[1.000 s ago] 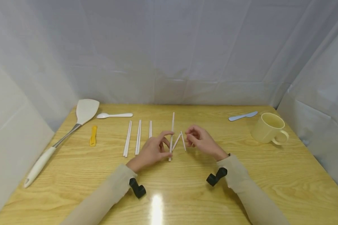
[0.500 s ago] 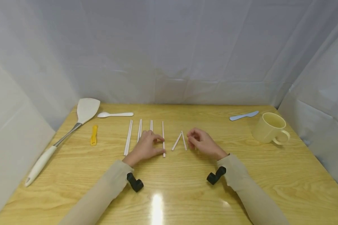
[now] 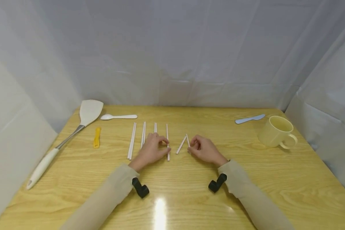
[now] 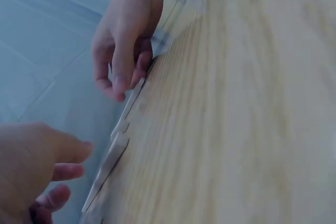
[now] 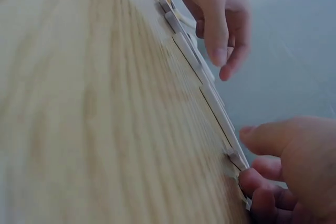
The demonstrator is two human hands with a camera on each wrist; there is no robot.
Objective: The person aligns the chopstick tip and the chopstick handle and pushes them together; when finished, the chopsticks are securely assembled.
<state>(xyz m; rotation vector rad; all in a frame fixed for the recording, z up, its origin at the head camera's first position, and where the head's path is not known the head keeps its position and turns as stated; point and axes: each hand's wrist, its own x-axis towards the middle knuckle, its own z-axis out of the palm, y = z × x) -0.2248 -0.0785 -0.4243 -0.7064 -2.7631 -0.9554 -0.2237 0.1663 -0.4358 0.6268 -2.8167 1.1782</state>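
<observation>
Several white chopsticks lie in a row on the wooden table. My left hand rests with relaxed fingertips on the rightmost straight chopstick, seen edge-on in the left wrist view. Two more chopsticks lean together in an upside-down V: one slanted and one to its right. My right hand pinches the near end of that right chopstick with curled fingers. In the right wrist view the left hand hangs over the row, fingers pointing down.
A white spatula, a white spoon and a small yellow utensil lie at the left. A pale blue knife and a cream mug stand at the right. White sheets wall the table on three sides.
My left hand carried one chopstick leftward and laid it straight beside the row, then stayed on it. My right hand shifted slightly left onto the near end of the V's right chopstick.
</observation>
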